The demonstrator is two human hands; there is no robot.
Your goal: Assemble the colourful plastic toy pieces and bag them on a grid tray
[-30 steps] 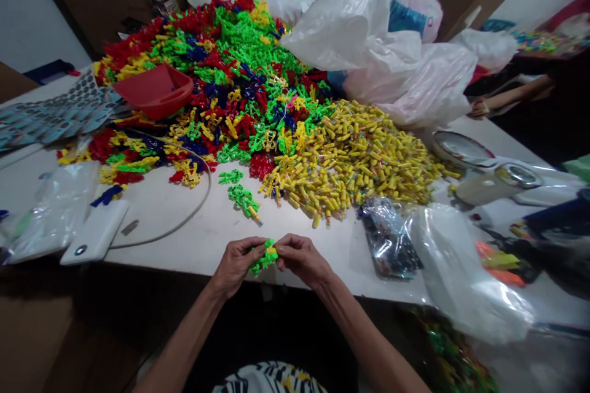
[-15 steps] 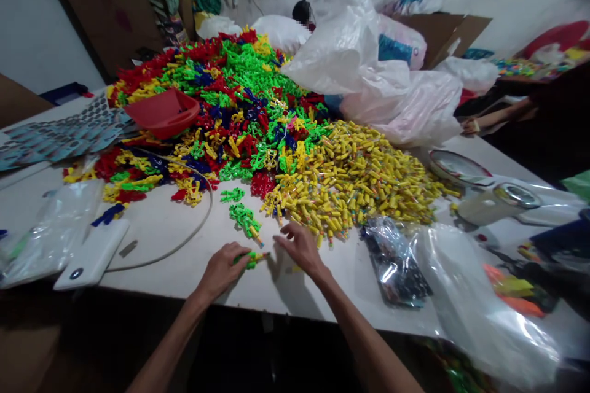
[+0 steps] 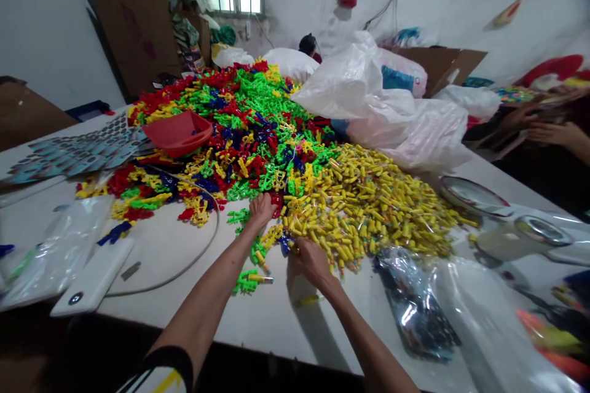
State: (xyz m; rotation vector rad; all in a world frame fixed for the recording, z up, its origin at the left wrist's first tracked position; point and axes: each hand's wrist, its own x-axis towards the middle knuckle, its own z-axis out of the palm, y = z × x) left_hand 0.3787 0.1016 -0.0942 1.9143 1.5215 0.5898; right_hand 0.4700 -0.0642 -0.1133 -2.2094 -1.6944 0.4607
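Note:
My left hand (image 3: 261,212) reaches to the pile's near edge, its fingers bunched against red plastic figures (image 3: 277,201); what they grip is hidden. At the near edge of the small yellow tubes (image 3: 354,202), my right hand (image 3: 312,261) is closed with fingers curled, beside a blue figure (image 3: 285,243). I cannot make out what it holds. On the table in front lies a green figure (image 3: 244,282) with a yellow tube (image 3: 261,279) across it. Another tube (image 3: 263,262) lies by more green pieces. One loose yellow tube (image 3: 310,299) rests under my right forearm.
A red scoop (image 3: 177,133) sits on the heap of coloured figures (image 3: 258,92). Left are printed sheets (image 3: 83,150), clear bags (image 3: 69,239), a white sealer-like tool (image 3: 94,276) and its cable. Right are dark packets (image 3: 415,307) and a scale-like device (image 3: 516,236). Another person's hands (image 3: 553,132) work at far right.
My left hand has let go of the green figure with its tube and moved forward to the red figures. My right hand has moved to the yellow tubes' edge and closed. The view has tilted up.

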